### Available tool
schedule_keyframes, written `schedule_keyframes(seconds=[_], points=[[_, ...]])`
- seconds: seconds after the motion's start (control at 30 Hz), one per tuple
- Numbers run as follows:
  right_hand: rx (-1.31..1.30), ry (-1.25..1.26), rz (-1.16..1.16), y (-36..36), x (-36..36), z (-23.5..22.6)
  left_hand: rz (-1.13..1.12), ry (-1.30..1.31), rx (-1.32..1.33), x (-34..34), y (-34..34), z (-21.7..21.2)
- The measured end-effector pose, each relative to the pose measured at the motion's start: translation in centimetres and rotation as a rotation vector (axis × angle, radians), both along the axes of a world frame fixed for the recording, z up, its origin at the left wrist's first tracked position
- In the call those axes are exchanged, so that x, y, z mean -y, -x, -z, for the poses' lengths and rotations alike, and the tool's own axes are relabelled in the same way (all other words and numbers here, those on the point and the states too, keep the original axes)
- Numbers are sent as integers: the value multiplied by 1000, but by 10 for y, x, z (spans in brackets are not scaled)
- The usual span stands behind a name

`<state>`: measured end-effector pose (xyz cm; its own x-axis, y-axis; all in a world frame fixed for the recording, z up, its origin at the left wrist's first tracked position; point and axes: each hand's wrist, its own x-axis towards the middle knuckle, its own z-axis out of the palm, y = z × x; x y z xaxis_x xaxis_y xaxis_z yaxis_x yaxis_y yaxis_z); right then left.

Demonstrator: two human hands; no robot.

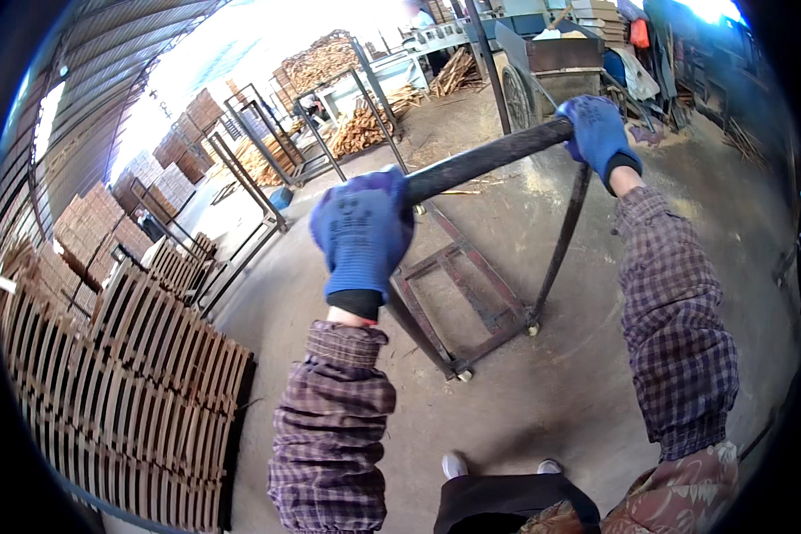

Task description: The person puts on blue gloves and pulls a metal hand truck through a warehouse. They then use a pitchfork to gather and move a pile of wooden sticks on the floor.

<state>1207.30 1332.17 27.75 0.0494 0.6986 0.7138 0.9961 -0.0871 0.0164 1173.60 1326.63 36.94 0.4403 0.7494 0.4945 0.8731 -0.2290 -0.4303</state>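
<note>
- The left hand (365, 227), in a blue glove, is closed around the top bar (489, 162) of a metal cart (558, 247), near the bar's left end.
- The right hand (599, 133), gloved alike, grips the same bar at its right end.
- The cart stands on the floor (329, 418) in front of the person, its bar slanting up toward the right in view.
- Two posts run down from the bar to a low base (458, 245) with reddish side rails and small wheels.
- Both forearms reach forward in checked sleeves (681, 329); the person's shoes (454, 465) show at the lower edge, behind the cart.
- On the left stands a tall stack of wooden slats (142, 374).
- Farther off are empty metal racks (245, 173) and a pile of loose wood (362, 133).
- At upper right is a bin (565, 67) beside a large wheel (516, 96).
</note>
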Motion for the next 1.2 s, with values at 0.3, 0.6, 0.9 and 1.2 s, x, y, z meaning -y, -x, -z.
schedule_keyframes(seconds=[0.3, 0.6, 0.9, 1.2], points=[[64, 255, 60, 241, -61, -112, 236, -179, 59, -112, 250, -73], [145, 368, -457, 489, -112, -179, 293, -194, 166, -215, 535, -124], [95, 141, -939, 592, -187, -170, 248, -211, 151, -286, 643, -156], [-422, 492, -1529, 591, -256, -182, 128, -165, 335, -334, 649, -162]])
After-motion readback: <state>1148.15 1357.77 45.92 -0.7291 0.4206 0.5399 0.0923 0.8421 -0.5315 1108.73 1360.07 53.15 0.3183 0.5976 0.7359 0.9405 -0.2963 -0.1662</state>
